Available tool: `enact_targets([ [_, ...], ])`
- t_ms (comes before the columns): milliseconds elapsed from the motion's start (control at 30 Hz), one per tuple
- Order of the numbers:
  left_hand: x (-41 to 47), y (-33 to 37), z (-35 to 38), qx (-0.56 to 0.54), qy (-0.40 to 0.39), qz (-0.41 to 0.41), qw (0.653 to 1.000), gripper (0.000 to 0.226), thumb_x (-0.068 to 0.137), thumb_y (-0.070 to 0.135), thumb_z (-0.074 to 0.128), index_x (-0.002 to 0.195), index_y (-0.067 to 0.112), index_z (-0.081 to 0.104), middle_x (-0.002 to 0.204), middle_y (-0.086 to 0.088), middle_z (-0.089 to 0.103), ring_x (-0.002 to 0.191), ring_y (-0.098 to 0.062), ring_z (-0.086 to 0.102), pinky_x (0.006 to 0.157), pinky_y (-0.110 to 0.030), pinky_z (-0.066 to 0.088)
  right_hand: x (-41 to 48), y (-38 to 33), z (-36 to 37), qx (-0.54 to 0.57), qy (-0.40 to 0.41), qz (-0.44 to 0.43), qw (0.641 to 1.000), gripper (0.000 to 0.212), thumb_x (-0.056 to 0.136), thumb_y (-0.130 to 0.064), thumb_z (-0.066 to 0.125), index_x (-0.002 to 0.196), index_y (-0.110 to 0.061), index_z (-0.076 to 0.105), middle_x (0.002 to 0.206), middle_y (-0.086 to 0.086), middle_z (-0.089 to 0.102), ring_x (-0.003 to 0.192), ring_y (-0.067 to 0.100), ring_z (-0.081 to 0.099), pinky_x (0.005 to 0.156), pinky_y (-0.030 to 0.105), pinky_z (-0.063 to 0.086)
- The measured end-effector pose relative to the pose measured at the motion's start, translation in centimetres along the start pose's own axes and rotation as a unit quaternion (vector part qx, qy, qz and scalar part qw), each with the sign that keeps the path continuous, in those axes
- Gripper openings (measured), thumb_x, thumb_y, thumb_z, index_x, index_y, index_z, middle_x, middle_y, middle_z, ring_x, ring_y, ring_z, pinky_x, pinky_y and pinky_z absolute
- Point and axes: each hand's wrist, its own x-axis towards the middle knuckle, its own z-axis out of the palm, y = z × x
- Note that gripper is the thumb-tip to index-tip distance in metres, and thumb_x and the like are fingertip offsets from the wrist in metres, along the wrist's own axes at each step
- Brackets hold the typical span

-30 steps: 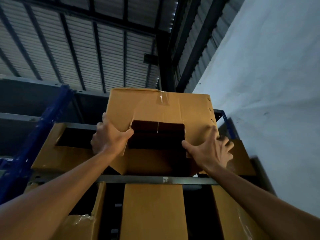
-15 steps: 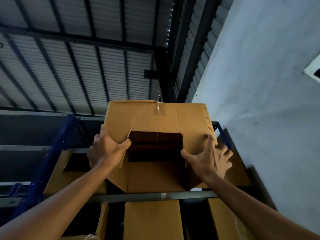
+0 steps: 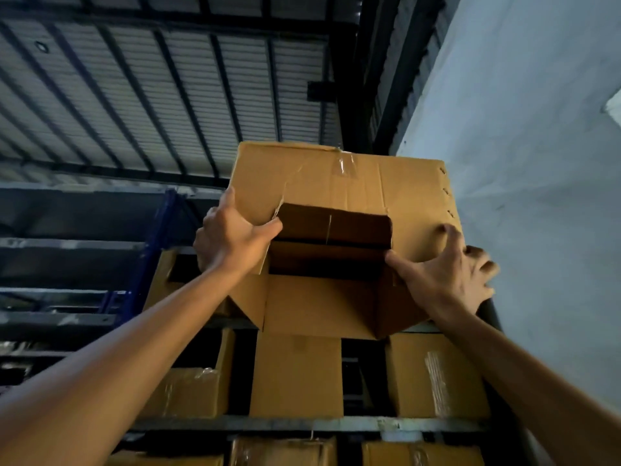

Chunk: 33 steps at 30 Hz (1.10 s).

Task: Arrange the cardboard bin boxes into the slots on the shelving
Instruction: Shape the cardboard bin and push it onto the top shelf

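I hold a brown cardboard bin box (image 3: 336, 183) with a rectangular cut-out in its front, tilted up at the top level of the shelving. My left hand (image 3: 228, 240) grips its left front edge, thumb hooked at the cut-out's corner. My right hand (image 3: 450, 274) grips the right front corner, thumb at the cut-out's lower right, fingers curled around the side. The box's bottom front overhangs the top shelf beam. Another bin box (image 3: 164, 274) sits to its left on the same level, partly hidden by my left arm.
Blue uprights (image 3: 151, 250) and grey beams (image 3: 302, 423) frame the shelving. Three boxes (image 3: 297, 375) stand in the level below, more beneath them. A pale wall (image 3: 537, 163) runs close on the right. A corrugated metal roof is overhead.
The box and both hands sit higher relative to the shelving and the box's bottom now covers the top beam. The view has shifted, showing a lower shelf level.
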Motion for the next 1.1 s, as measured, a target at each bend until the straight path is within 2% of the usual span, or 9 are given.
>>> enact_targets([
  [100,-1.6,0.0,-1.0,-0.023,0.002,-0.01,1.0,0.078,0.069,0.064,0.071,0.129,0.02,0.049,0.109,-0.012,0.063,0.088,-0.029,0.062,0.066,-0.037,0.053,-1.4,0.3,-2.3,-0.013,-0.007,-0.004,1.0,0.106,0.054,-0.079,0.068,0.141,-0.033,0.029,0.139,0.017,0.038,0.128,0.04,0.03,0.099,0.056,0.033],
  [267,-6.3,-2.0,-2.3,-0.077,-0.035,-0.041,0.996,0.088,0.056,0.077,0.058,0.124,0.023,0.047,0.108,-0.008,0.062,0.088,-0.028,0.063,0.068,-0.047,0.058,-5.7,1.7,-5.2,-0.058,-0.041,0.01,0.997,0.107,0.056,-0.08,0.068,0.143,-0.034,0.027,0.141,0.015,0.036,0.128,0.039,0.03,0.101,0.054,0.034],
  [433,-12.0,-3.9,-4.5,-0.021,-0.109,-0.083,0.99,0.086,0.062,0.074,0.065,0.128,0.023,0.043,0.11,-0.009,0.062,0.088,-0.029,0.064,0.067,-0.047,0.059,-11.1,3.8,-7.1,-0.103,-0.08,0.045,0.99,0.105,0.056,-0.081,0.068,0.142,-0.035,0.028,0.14,0.014,0.036,0.128,0.038,0.031,0.102,0.054,0.032],
  [667,-22.3,-7.7,-8.2,-0.018,-0.254,-0.151,0.955,0.081,0.07,0.059,0.076,0.133,0.021,0.041,0.118,-0.008,0.06,0.098,-0.03,0.062,0.077,-0.046,0.056,-21.0,7.7,-9.6,-0.178,-0.157,0.125,0.963,0.103,0.055,-0.079,0.07,0.139,-0.036,0.03,0.137,0.014,0.036,0.127,0.039,0.03,0.101,0.054,0.031],
  [733,-26.0,-9.0,-9.4,-0.01,-0.294,-0.181,0.938,0.083,0.07,0.056,0.077,0.135,0.02,0.04,0.12,-0.008,0.058,0.102,-0.029,0.06,0.08,-0.043,0.054,-24.4,9.2,-10.5,-0.211,-0.184,0.143,0.949,0.104,0.056,-0.078,0.071,0.14,-0.035,0.03,0.138,0.015,0.036,0.128,0.04,0.029,0.1,0.055,0.031],
  [867,-34.2,-11.6,-11.9,0.028,-0.377,-0.242,0.894,0.083,0.069,0.056,0.078,0.134,0.02,0.041,0.123,-0.008,0.057,0.11,-0.031,0.058,0.087,-0.046,0.051,-31.1,12.5,-11.9,-0.271,-0.255,0.192,0.908,0.107,0.055,-0.078,0.071,0.142,-0.032,0.029,0.139,0.018,0.035,0.129,0.04,0.028,0.1,0.056,0.031],
  [1000,-42.9,-14.4,-15.3,0.078,-0.447,-0.272,0.848,0.079,0.071,0.054,0.077,0.132,0.019,0.042,0.122,-0.009,0.059,0.109,-0.034,0.059,0.086,-0.045,0.048,-38.4,16.4,-13.2,-0.317,-0.33,0.247,0.854,0.111,0.053,-0.079,0.07,0.144,-0.032,0.029,0.14,0.019,0.035,0.13,0.041,0.028,0.1,0.055,0.031],
  [1100,-48.3,-16.4,-17.6,0.103,-0.503,-0.305,0.802,0.078,0.072,0.054,0.078,0.131,0.017,0.041,0.12,-0.011,0.059,0.106,-0.035,0.06,0.079,-0.041,0.045,-43.6,19.2,-14.3,-0.338,-0.376,0.278,0.817,0.11,0.054,-0.079,0.07,0.144,-0.031,0.03,0.141,0.019,0.035,0.13,0.041,0.029,0.101,0.055,0.032],
])
